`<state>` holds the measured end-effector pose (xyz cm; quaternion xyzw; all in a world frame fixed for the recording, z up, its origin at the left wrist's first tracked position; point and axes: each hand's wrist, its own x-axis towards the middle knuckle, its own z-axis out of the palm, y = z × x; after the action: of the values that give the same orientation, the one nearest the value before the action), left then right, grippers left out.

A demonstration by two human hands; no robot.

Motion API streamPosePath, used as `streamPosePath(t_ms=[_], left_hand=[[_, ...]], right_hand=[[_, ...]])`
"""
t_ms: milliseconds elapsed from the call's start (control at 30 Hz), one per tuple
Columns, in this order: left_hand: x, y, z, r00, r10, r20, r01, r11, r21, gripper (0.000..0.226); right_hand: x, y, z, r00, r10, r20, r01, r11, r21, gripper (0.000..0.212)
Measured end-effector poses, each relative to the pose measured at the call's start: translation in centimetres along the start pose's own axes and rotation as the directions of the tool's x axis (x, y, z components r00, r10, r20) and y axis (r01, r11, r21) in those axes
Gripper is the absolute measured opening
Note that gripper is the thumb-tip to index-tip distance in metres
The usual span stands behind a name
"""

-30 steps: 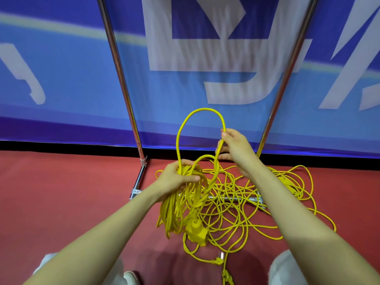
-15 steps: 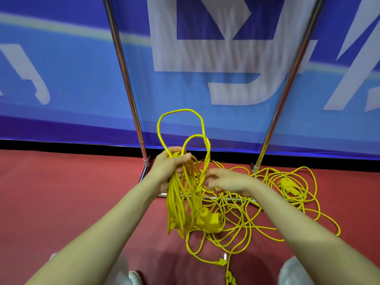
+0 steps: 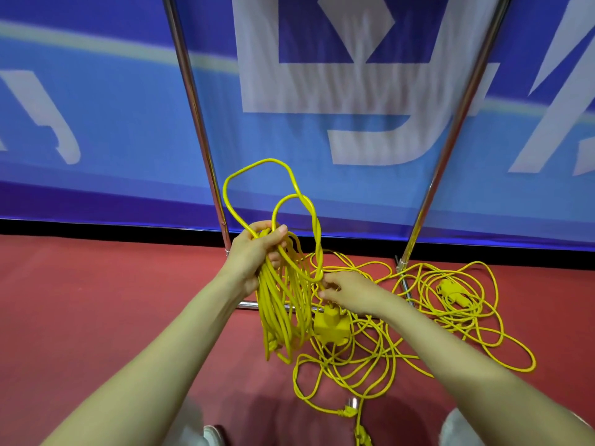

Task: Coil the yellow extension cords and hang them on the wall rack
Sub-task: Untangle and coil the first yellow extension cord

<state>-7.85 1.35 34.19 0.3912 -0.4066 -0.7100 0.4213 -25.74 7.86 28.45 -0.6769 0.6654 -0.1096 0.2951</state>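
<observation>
2 loops (image 3: pixel 317 230) stand up above the left hand (image 3: pixel 254 255), which grips the coiled bundle (image 3: pixel 280 310) of yellow extension cord hanging below it. Right hand (image 3: pixel 349 292) pinches a strand (image 3: pixel 319 274) just above the socket block (image 3: pixel 330 325). More cord lies tangled on the red floor (image 3: pixel 96 300). Another tangle (image 3: pixel 450 289) sits right, beside the chrome post (image 3: pixel 415 226).

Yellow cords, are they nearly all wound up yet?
Not yet. Done: several loops hang in a bundle from the left hand. In hand: the right hand pinches the next stretch of cord. Left: a loose tangle on the floor, a second pile by the right pole, and hanging everything up.
</observation>
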Motion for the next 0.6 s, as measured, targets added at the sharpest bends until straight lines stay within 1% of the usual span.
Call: streamPosePath(t_ms=[33, 67, 133, 167, 233, 267, 333, 400, 433, 500, 567, 600], left_hand=[[0.0, 0.0, 0.1, 1.000, -0.004, -0.004, 0.004, 1.000, -0.010, 0.023], [0.0, 0.1, 0.1, 1.000, -0.011, -0.008, 0.011, 1.000, -0.018, 0.022], [-0.1, 0.1, 0.3, 1.000, -0.027, -0.003, 0.027, 1.000, -0.009, 0.020], [-0.1, 0.1, 0.4, 0.999, -0.035, 0.003, 0.035, 0.999, 0.002, 0.018], [0.0, -0.1, 0.5, 0.999, -0.047, 0.009, 0.047, 0.999, 0.016, 0.014], [0.0, -0.2, 0.4, 0.999, -0.052, 0.009, 0.051, 0.999, 0.015, 0.011], [0.2, -0.5, 0.3, 0.998, -0.060, 0.006, 0.060, 0.998, 0.006, 0.006], [0.4, -0.9, 0.3, 0.997, -0.072, -0.001, 0.072, 0.997, 0.007, 0.004], [0.4, -1.1, 0.3, 0.997, -0.079, -0.006, 0.079, 0.997, 0.011, 0.004], [0.7, -1.6, 0.4, 0.996, -0.091, -0.021, 0.092, 0.996, 0.020, 0.005], [1.1, -1.9, 0.3, 0.993, -0.112, -0.038, 0.113, 0.993, 0.019, 0.006], [1.3, -2.0, 0.3, 0.991, -0.127, -0.043, 0.128, 0.992, 0.012, 0.006]], right_hand=[[0.0, 0.2, 0.0, 1.000, 0.000, 0.003, 0.000, 0.997, -0.076, 0.008], [0.1, 0.4, 0.2, 1.000, 0.003, 0.027, 0.001, 0.990, -0.140, 0.014], [0.2, 0.9, 0.6, 0.996, 0.058, 0.067, -0.044, 0.981, -0.189, 0.030], [0.3, 1.2, 0.6, 0.994, 0.104, 0.044, -0.095, 0.979, -0.179, 0.034], [0.3, 1.6, -0.2, 0.979, 0.184, -0.090, -0.194, 0.973, -0.123, 0.031], [0.4, 1.8, -0.8, 0.968, 0.200, -0.154, -0.213, 0.975, -0.070, 0.024], [0.5, 1.9, -1.9, 0.944, 0.198, -0.262, -0.187, 0.980, 0.068, 0.005], [0.4, 1.7, -2.8, 0.918, 0.198, -0.342, -0.108, 0.958, 0.264, 0.011], [0.3, 1.4, -3.2, 0.909, 0.206, -0.362, -0.051, 0.918, 0.394, 0.016], [0.1, 0.4, -3.7, 0.897, 0.234, -0.376, 0.053, 0.786, 0.616, 0.019], [-0.1, -0.5, -4.1, 0.901, 0.240, -0.361, 0.118, 0.665, 0.737, 0.018], [-0.2, -0.9, -4.1, 0.907, 0.235, -0.349, 0.129, 0.634, 0.762, 0.017]])
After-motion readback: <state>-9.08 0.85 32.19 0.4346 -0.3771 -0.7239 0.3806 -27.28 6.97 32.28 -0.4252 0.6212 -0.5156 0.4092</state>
